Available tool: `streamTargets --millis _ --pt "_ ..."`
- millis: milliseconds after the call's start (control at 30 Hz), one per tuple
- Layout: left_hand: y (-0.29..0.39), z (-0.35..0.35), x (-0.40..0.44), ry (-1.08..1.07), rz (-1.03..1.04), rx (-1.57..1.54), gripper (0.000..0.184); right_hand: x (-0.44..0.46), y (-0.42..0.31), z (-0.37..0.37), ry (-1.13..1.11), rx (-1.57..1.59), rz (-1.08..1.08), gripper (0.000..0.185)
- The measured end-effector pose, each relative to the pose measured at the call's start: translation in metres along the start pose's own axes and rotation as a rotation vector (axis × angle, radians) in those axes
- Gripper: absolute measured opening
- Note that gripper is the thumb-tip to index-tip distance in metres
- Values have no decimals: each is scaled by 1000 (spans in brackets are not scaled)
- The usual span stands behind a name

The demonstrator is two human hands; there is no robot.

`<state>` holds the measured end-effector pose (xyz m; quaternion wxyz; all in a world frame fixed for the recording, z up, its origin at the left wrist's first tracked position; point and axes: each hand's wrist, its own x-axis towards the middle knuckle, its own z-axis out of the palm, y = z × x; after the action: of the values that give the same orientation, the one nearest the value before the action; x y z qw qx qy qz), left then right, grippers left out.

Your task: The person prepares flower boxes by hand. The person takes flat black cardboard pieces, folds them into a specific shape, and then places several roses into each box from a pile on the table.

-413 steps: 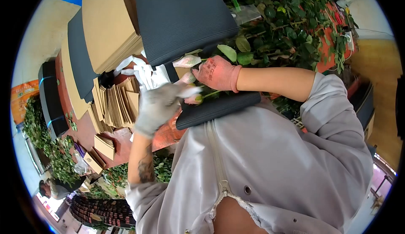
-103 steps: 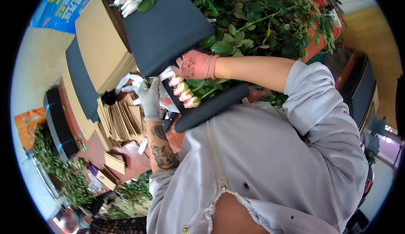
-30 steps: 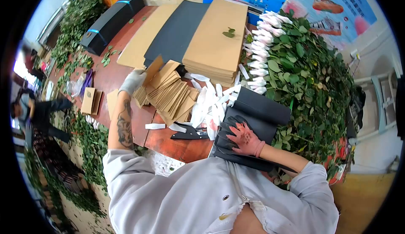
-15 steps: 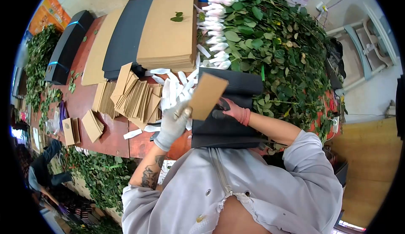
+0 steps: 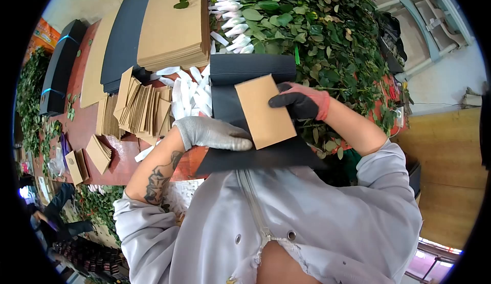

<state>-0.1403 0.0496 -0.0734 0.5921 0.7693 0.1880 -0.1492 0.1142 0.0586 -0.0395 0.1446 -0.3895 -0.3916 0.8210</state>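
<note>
My right hand [image 5: 302, 101], in a black and red glove, grips a small tan cardboard rectangle [image 5: 266, 112] by its right side, thumb on the front face. The cardboard is tilted over a black sheet [image 5: 258, 160] lying in front of my body. My left hand [image 5: 217, 133], in a grey glove, lies low over this sheet with its fingers stretched towards the cardboard's lower left edge. Its far fingers are partly hidden. Behind the cardboard lies a ribbed black roll or folded sheet [image 5: 253, 69].
Small cardboard pieces [image 5: 140, 107] and white sleeves [image 5: 186, 97] lie left of the black sheet. Large tan sheets [image 5: 171, 23] are stacked behind, beside black sheets [image 5: 123, 43]. Leafy stems [image 5: 317, 33] with white-wrapped ends fill the right back. A folding chair [image 5: 424, 25] stands at right.
The cardboard has moved down and right, from beside my left hand to my right hand's front grip. My left hand has lowered. The near black sheet has spread wider, and the camera view has shifted.
</note>
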Motion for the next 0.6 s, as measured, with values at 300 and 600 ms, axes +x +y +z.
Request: streamTargets --millis 300,600 --pt "45 45 4 235 -560 613 50 44 49 -25 425 -532 138 33" --pt "28 59 18 465 -373 661 25 47 39 -10 417 -606 136 32"
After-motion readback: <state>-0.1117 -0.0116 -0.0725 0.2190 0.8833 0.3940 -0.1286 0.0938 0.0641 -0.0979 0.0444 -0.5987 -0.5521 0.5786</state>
